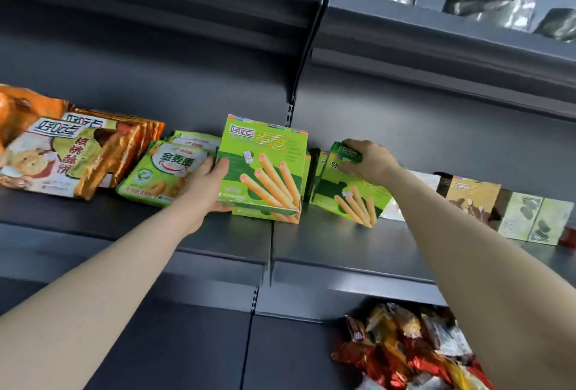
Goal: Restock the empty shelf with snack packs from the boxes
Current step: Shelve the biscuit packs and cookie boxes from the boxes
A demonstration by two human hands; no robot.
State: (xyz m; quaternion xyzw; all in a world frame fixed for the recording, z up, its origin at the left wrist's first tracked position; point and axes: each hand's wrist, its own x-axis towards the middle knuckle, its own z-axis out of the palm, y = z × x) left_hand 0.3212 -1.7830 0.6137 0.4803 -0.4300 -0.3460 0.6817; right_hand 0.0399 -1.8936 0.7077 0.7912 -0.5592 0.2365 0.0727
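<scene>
The left hand (212, 185) is clasping the left box (263, 168) by its left edge. The thumb is lying on the printed face and the fingers are hidden behind, so this is probably a narrow pinch across the carton's thickness, though not all of it is showing. That box is standing nearly upright on the shelf (218, 233), close to the seam between the two bays, with at least one like it tucked right behind. The right hand (371, 160) is curling its fingers over the top edge of the right box (346, 196), which is leaning tilted with its lower edge on the shelf, just beside more green cartons at its left. These boxes are looking like thin glossy card, so they are likely handling light and fairly stiff across the faces, but giving way at corners under a hard squeeze. The stick biscuits pictured on them are probably brittle too. The folded edges, where both hands are now taking hold, seem the safest grip, since the broad faces may be bowing inward and sliding under the fingers. Standing on a narrow base, each box is likely tipping easily until it is resting against a neighbour. Green bags (165, 174) are lying just left of the left box, and orange packs (71, 152) are lying beyond them.
</scene>
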